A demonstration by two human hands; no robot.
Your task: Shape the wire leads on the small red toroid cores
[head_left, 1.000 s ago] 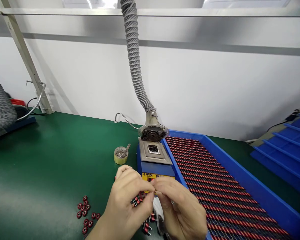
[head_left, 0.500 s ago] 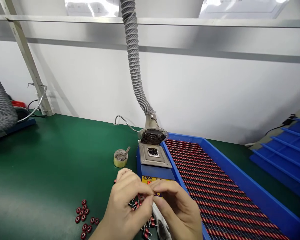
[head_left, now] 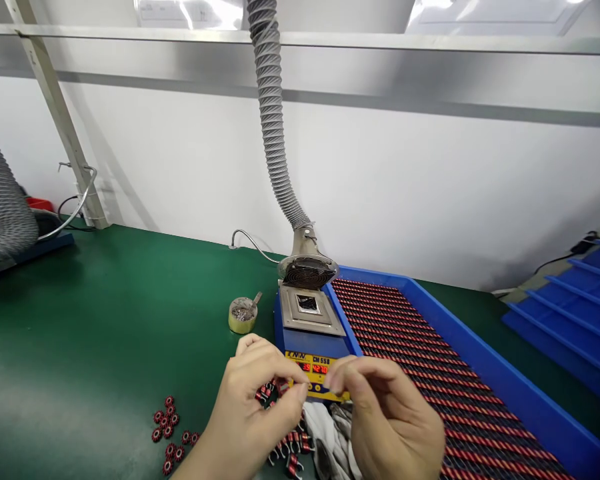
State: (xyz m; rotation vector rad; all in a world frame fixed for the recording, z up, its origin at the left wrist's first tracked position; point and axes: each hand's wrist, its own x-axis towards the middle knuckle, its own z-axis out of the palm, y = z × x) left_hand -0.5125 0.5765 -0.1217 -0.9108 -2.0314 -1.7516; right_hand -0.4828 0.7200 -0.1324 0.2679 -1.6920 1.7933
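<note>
Apparently left to do, ring-shaped pieces (head_left: 168,432) lie on the desk (head_left: 80,347), round, without a clear long axis. The left hand (head_left: 253,400) has thumb and forefinger pressed together; whether they pinch anything, I cannot tell. Below it, loose coils (head_left: 293,442) point various ways. The right hand (head_left: 395,417) brings its fingers together too, contents hidden. Rightmost, seemingly done, rows of coils (head_left: 415,363) run crosswise in the blue tray (head_left: 490,353).
</note>
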